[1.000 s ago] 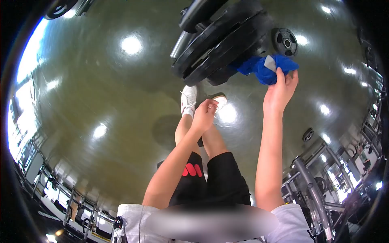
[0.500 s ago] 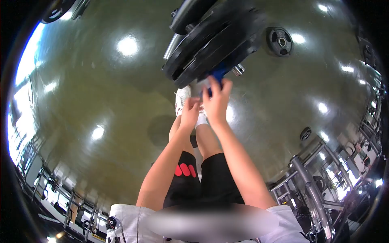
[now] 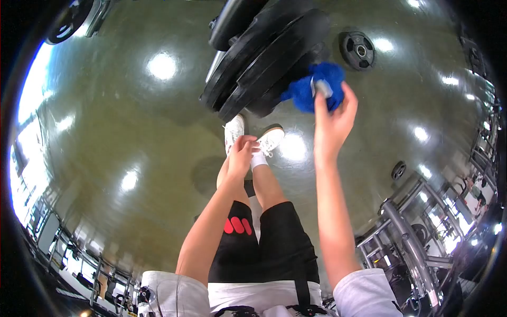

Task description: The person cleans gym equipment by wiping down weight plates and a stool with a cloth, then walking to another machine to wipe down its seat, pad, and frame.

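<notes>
The right hand (image 3: 334,127) pinches a blue cloth (image 3: 302,96) by the lower right edge of the black weights (image 3: 264,63), which hide some floor (image 3: 179,127). The left hand (image 3: 241,154) is released, fingers half bent, before the shoes (image 3: 270,138). A round plate (image 3: 361,51) lies beyond the cloth.

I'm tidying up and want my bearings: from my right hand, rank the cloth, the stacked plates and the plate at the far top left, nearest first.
1. Cloth: in the right hand.
2. Stacked plates: just beyond the cloth, to its left.
3. Far plate: far off to the left, in the view's top corner.
</notes>
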### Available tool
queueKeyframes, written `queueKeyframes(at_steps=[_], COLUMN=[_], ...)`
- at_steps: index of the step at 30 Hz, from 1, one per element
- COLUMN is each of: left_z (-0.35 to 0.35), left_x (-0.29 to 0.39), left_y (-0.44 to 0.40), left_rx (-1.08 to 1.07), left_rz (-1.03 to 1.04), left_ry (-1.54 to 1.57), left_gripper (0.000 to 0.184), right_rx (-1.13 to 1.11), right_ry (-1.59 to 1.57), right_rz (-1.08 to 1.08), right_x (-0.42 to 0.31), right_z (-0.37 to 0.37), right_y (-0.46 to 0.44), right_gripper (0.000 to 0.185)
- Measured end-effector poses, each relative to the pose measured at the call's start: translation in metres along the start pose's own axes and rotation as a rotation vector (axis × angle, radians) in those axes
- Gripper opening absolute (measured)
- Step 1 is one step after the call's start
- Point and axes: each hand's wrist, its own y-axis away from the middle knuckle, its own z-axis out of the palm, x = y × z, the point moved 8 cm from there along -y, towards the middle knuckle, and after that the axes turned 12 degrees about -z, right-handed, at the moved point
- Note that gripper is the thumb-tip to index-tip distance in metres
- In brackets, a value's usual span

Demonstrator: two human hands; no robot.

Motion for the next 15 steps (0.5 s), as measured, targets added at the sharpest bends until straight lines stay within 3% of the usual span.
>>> queueKeyframes(at_steps=[2, 5, 10, 13, 15], left_z=[0.022, 0.042, 0.043, 0.032, 0.023], left_x=[0.026, 0.050, 0.050, 0.042, 0.061], left_y=[0.015, 0.042, 0.061, 0.061, 0.069], left_rx=[-0.081, -0.104, -0.136, -0.044, 0.083], left_rz=[0.103, 0.103, 0.126, 0.078, 0.365], left_ry=[0.032, -0.058, -0.064, -0.020, -0.061], left_gripper=[0.020, 0.022, 0.023, 0.021, 0.020], right_rx=[-0.030, -0.237, -0.252, -0.260, -0.310], right_ry=[0.065, 0.505, 0.488, 0.378, 0.354], right_rz=[0.046, 0.015, -0.024, -0.084, -0.085], right_x=[0.025, 0.049, 0.032, 0.018, 0.015], right_z=[0.003, 0.026, 0.045, 0.045, 0.044], right_y=[-0.031, -0.058, -0.029, 0.010, 0.035], right_gripper=[0.047, 0.042, 0.045, 0.046, 0.045])
